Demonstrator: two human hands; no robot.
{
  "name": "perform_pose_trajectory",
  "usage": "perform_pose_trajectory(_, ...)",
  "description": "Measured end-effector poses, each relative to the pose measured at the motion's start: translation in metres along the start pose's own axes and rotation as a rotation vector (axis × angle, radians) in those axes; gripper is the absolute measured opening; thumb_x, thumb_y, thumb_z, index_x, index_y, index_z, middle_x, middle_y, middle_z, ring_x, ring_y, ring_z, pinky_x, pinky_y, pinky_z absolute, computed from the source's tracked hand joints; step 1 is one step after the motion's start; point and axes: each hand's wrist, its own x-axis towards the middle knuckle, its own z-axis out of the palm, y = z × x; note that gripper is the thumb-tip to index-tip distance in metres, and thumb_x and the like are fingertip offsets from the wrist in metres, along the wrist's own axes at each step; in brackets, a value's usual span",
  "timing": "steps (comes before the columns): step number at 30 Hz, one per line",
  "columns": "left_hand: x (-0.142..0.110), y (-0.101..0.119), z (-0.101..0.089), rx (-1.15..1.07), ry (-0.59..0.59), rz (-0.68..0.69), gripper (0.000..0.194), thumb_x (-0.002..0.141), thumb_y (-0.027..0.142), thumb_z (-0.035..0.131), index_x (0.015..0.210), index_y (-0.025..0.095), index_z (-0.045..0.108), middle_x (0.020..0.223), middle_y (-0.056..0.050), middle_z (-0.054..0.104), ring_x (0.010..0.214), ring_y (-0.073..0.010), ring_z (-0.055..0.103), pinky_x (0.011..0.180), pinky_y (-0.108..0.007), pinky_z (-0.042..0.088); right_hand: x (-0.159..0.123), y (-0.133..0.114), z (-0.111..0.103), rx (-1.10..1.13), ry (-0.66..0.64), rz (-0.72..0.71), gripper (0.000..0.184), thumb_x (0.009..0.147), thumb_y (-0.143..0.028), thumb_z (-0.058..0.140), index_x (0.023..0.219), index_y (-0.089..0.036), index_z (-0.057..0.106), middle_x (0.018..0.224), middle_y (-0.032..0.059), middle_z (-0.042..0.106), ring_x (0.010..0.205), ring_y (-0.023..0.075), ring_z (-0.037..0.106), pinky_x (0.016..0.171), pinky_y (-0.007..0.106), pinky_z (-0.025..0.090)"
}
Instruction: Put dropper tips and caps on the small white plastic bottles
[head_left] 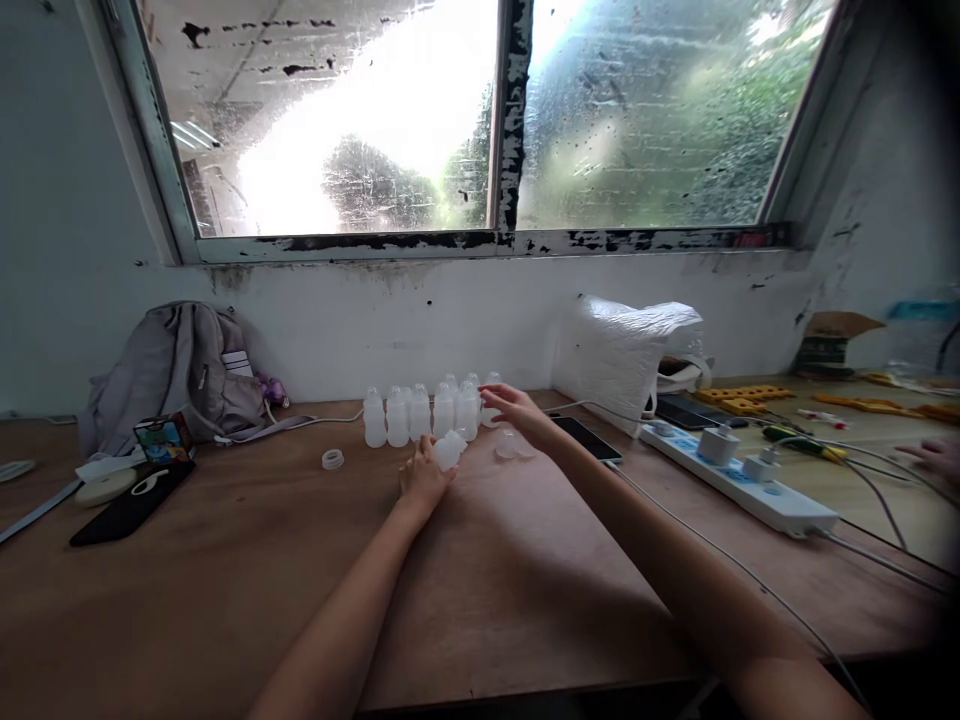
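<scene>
Several small translucent white plastic bottles [418, 412] stand in a cluster at the far side of a brown wooden table [225, 560]. My left hand [424, 478] is closed around one such bottle [448, 450], which lies tilted just in front of the cluster. My right hand [514, 408] reaches to the right end of the cluster, its fingers pinched on a bottle [491, 412] there. A clear cap or lid [508, 447] lies on the table below my right hand. A small white ring-shaped cap [332, 459] lies apart to the left.
A grey backpack [176, 370] leans on the wall at left, with a black phone [131, 508] and small items near it. A white plastic bag [622, 355], a dark phone [585, 438], a power strip [739, 478] with cables, and tools lie right. Another person's hand [934, 458] shows at the far right.
</scene>
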Motion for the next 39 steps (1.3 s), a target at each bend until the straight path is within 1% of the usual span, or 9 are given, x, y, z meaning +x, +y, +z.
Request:
perform_pose_trajectory(3, 0.005, -0.011, 0.007, -0.039, 0.050, 0.041, 0.048, 0.065, 0.043, 0.059, 0.102, 0.019, 0.038, 0.105, -0.010, 0.050, 0.083, -0.0245, 0.056, 0.064, -0.032, 0.042, 0.013, 0.021, -0.040, -0.391, 0.195, 0.110, 0.033, 0.069, -0.037, 0.054, 0.092, -0.015, 0.059, 0.090, 0.0074, 0.060, 0.082, 0.0173, 0.054, 0.066, 0.025, 0.041)
perform_pose_trajectory(7, 0.008, -0.014, 0.015, -0.106, 0.081, 0.122, 0.045, 0.066, 0.044, 0.058, 0.097, 0.018, 0.039, 0.102, -0.008, 0.049, 0.084, -0.0215, 0.055, 0.067, -0.029, 0.042, 0.017, 0.050, -0.074, -0.587, 0.087, 0.258, 0.027, 0.056, -0.022, 0.064, 0.081, -0.013, 0.064, 0.075, 0.0061, 0.060, 0.070, 0.0175, 0.055, 0.062, 0.026, 0.041)
perform_pose_trajectory(12, 0.007, -0.011, 0.017, -0.192, 0.024, 0.186, 0.046, 0.065, 0.044, 0.060, 0.097, 0.021, 0.037, 0.096, -0.005, 0.050, 0.087, -0.0200, 0.053, 0.070, -0.029, 0.042, 0.012, 0.072, -0.074, -0.554, -0.028, 0.351, 0.035, 0.046, -0.016, 0.069, 0.081, -0.017, 0.066, 0.067, 0.0036, 0.060, 0.055, 0.0131, 0.053, 0.048, 0.023, 0.040)
perform_pose_trajectory(15, 0.006, -0.007, 0.019, -0.199, 0.066, 0.173, 0.050, 0.063, 0.040, 0.062, 0.099, 0.020, 0.035, 0.101, -0.006, 0.045, 0.093, -0.0203, 0.050, 0.073, -0.031, 0.041, 0.014, 0.076, -0.072, -0.563, -0.027, 0.388, 0.029, 0.046, -0.015, 0.069, 0.075, -0.016, 0.065, 0.057, 0.0019, 0.057, 0.047, 0.0113, 0.050, 0.042, 0.022, 0.038)
perform_pose_trajectory(19, 0.005, -0.004, 0.022, -0.196, 0.090, 0.144, 0.050, 0.063, 0.039, 0.063, 0.098, 0.018, 0.034, 0.101, -0.007, 0.042, 0.095, -0.0206, 0.048, 0.074, -0.031, 0.042, 0.019, 0.060, -0.079, -0.556, 0.017, 0.350, 0.028, 0.053, -0.027, 0.068, 0.077, -0.014, 0.063, 0.055, 0.0028, 0.057, 0.045, 0.0113, 0.049, 0.039, 0.021, 0.037)
perform_pose_trajectory(22, 0.004, -0.003, 0.023, -0.210, 0.072, 0.153, 0.052, 0.063, 0.041, 0.062, 0.100, 0.019, 0.034, 0.102, -0.007, 0.042, 0.096, -0.0204, 0.047, 0.077, -0.032, 0.040, 0.018, 0.035, -0.079, -0.386, 0.012, 0.254, 0.036, 0.060, -0.041, 0.064, 0.083, -0.014, 0.061, 0.062, 0.0050, 0.060, 0.051, 0.0118, 0.053, 0.042, 0.020, 0.040)
perform_pose_trajectory(27, 0.000, 0.003, 0.023, -0.242, 0.039, 0.198, 0.053, 0.064, 0.046, 0.060, 0.103, 0.020, 0.035, 0.103, -0.006, 0.044, 0.096, -0.0203, 0.047, 0.078, -0.032, 0.039, 0.009, -0.002, -0.060, -0.210, -0.096, 0.181, 0.043, 0.058, -0.050, 0.063, 0.079, -0.013, 0.062, 0.066, 0.0075, 0.062, 0.055, 0.0126, 0.056, 0.045, 0.021, 0.043)
perform_pose_trajectory(31, -0.004, 0.011, 0.025, -0.251, 0.044, 0.219, 0.052, 0.064, 0.045, 0.061, 0.103, 0.021, 0.038, 0.107, -0.006, 0.043, 0.098, -0.0205, 0.046, 0.078, -0.031, 0.039, 0.007, -0.010, -0.044, -0.237, -0.127, 0.133, 0.043, 0.058, -0.053, 0.062, 0.072, -0.013, 0.063, 0.061, 0.0080, 0.063, 0.048, 0.0123, 0.054, 0.042, 0.022, 0.042)
perform_pose_trajectory(39, -0.005, 0.015, 0.021, -0.251, 0.004, 0.122, 0.052, 0.064, 0.048, 0.059, 0.103, 0.020, 0.038, 0.106, -0.006, 0.045, 0.093, -0.0203, 0.049, 0.075, -0.030, 0.039, 0.006, -0.016, -0.040, -0.397, 0.078, 0.055, 0.043, 0.059, -0.056, 0.059, 0.060, -0.014, 0.060, 0.052, 0.0057, 0.062, 0.038, 0.0100, 0.050, 0.038, 0.021, 0.040)
